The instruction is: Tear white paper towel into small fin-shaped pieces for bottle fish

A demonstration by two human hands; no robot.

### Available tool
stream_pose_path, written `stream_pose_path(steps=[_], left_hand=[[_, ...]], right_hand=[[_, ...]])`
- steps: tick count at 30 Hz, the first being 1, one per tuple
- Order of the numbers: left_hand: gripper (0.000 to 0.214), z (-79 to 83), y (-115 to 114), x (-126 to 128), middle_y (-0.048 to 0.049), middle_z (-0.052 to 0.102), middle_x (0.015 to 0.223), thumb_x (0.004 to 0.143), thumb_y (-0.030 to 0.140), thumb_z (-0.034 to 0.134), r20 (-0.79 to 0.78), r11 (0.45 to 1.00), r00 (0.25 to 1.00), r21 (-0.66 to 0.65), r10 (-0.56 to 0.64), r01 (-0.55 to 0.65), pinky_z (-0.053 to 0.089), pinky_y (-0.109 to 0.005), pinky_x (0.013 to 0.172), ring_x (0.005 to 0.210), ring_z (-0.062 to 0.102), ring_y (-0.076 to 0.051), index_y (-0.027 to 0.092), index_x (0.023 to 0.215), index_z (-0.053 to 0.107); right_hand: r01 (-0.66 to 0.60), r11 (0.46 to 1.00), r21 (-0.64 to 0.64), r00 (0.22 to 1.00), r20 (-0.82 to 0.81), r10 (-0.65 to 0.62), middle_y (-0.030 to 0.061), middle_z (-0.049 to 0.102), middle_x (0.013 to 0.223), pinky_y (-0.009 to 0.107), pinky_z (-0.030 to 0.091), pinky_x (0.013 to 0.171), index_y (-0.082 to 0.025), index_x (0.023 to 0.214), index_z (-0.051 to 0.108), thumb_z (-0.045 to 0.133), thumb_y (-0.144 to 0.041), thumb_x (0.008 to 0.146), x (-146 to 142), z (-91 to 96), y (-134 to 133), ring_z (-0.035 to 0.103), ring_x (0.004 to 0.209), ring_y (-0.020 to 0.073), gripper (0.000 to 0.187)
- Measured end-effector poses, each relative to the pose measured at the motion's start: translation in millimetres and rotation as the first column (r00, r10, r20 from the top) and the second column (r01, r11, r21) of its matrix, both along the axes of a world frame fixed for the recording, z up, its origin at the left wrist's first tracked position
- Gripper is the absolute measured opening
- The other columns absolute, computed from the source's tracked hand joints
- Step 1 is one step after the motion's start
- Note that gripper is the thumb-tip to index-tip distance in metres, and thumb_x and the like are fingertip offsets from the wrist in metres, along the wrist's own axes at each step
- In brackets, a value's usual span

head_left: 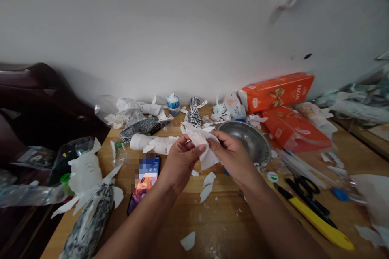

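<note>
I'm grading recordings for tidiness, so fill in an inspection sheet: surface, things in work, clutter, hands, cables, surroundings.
Surface: wooden table, strewn with white scraps.
Things in work: white sheet, creased, held up; metal bowl nearby.
Clutter: phone at left; yellow cutter at right; orange packs at back right; black-and-white shapes at left and rear.
Hands: left hand and right hand both pinch the white sheet between their fingers.
Cables: nothing seen.
Surroundings: grey wall behind, dark chair at left.

From white paper: 2 o'clock, orange bag, gold bow print. 3 o'clock, silver-grey bowl. 4 o'clock, yellow-and-black knife. 8 o'clock, bundle mottled black and white. Counter: brown wood grain. Wall: grey.
</note>
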State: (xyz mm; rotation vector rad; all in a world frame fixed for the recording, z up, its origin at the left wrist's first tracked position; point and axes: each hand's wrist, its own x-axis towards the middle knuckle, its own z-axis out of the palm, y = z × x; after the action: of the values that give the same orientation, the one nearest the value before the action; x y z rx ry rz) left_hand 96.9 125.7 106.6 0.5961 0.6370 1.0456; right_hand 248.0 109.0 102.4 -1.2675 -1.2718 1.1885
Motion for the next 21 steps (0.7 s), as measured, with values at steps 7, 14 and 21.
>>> stream_pose_path(steps=[7, 14, 21], left_hand=[[0.050, -2.0, 6.2, -1.7, -0.0022, 0.078, 0.094, 0.063, 0.018, 0.090, -0.016, 0.990, 0.990, 0.011, 0.142, -0.142, 0.055, -0.027, 0.084, 0.087, 0.072, -0.016, 0.019, 0.106, 0.065], [0.052, -2.5, 4.0, -1.1, -0.0015, 0.077, 0.091, 0.063, 0.016, 0.090, -0.015, 0.977, 0.978, 0.059, 0.207, -0.206, 0.054, -0.024, 0.076, 0.079, 0.071, -0.013, 0.021, 0.108, 0.062], [0.040, 3.5, 2.8, -4.6, -0.0011, 0.078, 0.088, 0.063, 0.015, 0.090, 0.034, 0.992, 0.995, 0.080, 0.099, -0.101, 0.055, -0.021, 0.076, 0.078, 0.072, -0.012, 0.019, 0.097, 0.070]], right_hand=[[0.212, 0.791, 0.573, 0.794, 0.371, -0.482, 0.0105, 0.063, 0.118, 0.041, 0.047, 0.096, -0.022, 0.125, 0.057, 0.050, -0.032, 0.100, -5.7, 15.7, -9.8, 0.059, 0.108, 0.0242, 0.027], [0.025, 0.912, 0.409, 0.819, 0.514, -0.253, 0.0047, 0.063, 0.093, 0.031, 0.046, 0.068, -0.021, 0.107, 0.064, 0.057, -0.039, 0.099, -13.4, 21.7, -21.4, 0.058, 0.078, 0.0175, 0.021], [0.027, 0.965, 0.263, 0.936, 0.332, -0.117, 0.0054, 0.071, 0.109, 0.027, 0.053, 0.070, -0.024, 0.117, 0.066, 0.061, -0.040, 0.096, -12.1, 21.6, -17.5, 0.066, 0.092, 0.0188, 0.027]])
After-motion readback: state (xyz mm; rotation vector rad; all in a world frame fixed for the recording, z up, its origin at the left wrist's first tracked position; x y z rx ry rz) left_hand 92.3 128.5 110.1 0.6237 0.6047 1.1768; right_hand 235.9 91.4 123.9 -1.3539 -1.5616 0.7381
